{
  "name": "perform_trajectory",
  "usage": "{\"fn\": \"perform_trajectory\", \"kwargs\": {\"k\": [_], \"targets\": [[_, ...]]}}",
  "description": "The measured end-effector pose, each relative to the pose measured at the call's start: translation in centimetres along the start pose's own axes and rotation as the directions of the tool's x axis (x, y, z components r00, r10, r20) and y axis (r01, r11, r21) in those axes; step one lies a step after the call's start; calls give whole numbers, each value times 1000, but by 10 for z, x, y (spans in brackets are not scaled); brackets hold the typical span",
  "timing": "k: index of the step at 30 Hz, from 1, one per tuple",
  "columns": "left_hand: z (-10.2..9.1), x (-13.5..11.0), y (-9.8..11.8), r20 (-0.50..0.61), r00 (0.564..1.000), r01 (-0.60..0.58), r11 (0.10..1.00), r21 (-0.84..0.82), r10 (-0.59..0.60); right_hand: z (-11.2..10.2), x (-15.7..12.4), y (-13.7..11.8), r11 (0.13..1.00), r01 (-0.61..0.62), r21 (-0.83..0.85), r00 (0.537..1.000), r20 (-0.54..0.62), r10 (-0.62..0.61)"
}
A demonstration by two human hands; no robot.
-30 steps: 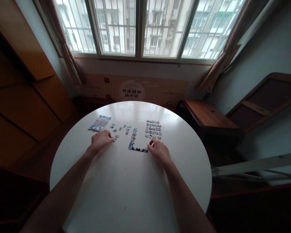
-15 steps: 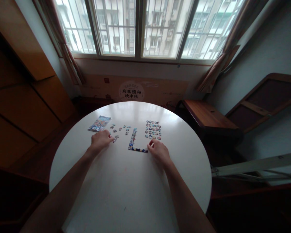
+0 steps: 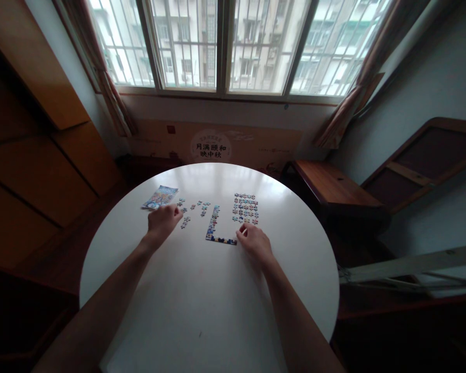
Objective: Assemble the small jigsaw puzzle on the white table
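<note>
My left hand (image 3: 163,221) hovers over the left of the table, its fingers curled together beside several loose jigsaw pieces (image 3: 185,223). Whatever those fingers hold, if anything, is hidden. My right hand (image 3: 255,241) rests at the right end of an L-shaped strip of joined jigsaw pieces (image 3: 212,221), thumb and fingertips pinched together. Between these fingertips I cannot make out what is there. The strip's lower row is dark blue and yellow; its upright side is multicoloured. Beyond my right hand, separate jigsaw pieces (image 3: 245,208) lie in neat rows.
A colourful picture sheet (image 3: 161,197) lies past my left hand. All of this is on a round white table (image 3: 202,305). A wooden bench (image 3: 334,181) stands beyond the table at the right, and barred windows (image 3: 256,46) face me.
My left hand has shifted slightly up and away from me near the loose pieces. My right hand stays at the end of the strip, almost unmoved.
</note>
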State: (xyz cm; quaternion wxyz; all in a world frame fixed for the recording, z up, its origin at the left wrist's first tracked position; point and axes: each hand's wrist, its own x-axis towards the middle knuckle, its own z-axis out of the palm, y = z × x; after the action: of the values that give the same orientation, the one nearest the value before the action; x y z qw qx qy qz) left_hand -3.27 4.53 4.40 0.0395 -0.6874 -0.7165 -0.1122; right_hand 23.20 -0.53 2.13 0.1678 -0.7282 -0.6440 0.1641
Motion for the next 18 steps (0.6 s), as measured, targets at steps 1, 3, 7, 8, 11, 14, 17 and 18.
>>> {"fn": "perform_trajectory", "kwargs": {"k": [1, 3, 7, 8, 11, 14, 17, 18], "targets": [[0, -2, 4, -27, 997, -79, 994, -74, 77, 0, 1, 0, 1000, 0, 24, 1000, -10, 1], [2, -7, 12, -59, 959, -284, 934, -217, 278, 1, 2, -1, 994, 30, 104, 999, -29, -27], [10, -22, 31, -88, 809, -577, 754, -315, 582, 1, 2, -6, 909, 214, 358, 976, -41, -213], [12, -25, 35, -92, 775, -619, 722, -309, 625, 2, 1, -8, 873, 254, 416, 964, -36, -263], [17, -33, 42, -104, 710, -694, 668, -268, 696, 2, -4, -14, 771, 317, 552, 925, 0, -380], [18, -36, 45, -114, 677, -727, 638, -253, 727, 4, -8, -18, 679, 318, 661, 894, 30, -448], [20, -36, 45, -181, 636, -768, 595, -237, 750, 9, -8, -19, 620, 283, 732, 892, 37, -451], [21, -36, 45, -212, 618, -784, 576, -230, 757, 11, -7, -18, 600, 268, 754, 896, 35, -444]]}}
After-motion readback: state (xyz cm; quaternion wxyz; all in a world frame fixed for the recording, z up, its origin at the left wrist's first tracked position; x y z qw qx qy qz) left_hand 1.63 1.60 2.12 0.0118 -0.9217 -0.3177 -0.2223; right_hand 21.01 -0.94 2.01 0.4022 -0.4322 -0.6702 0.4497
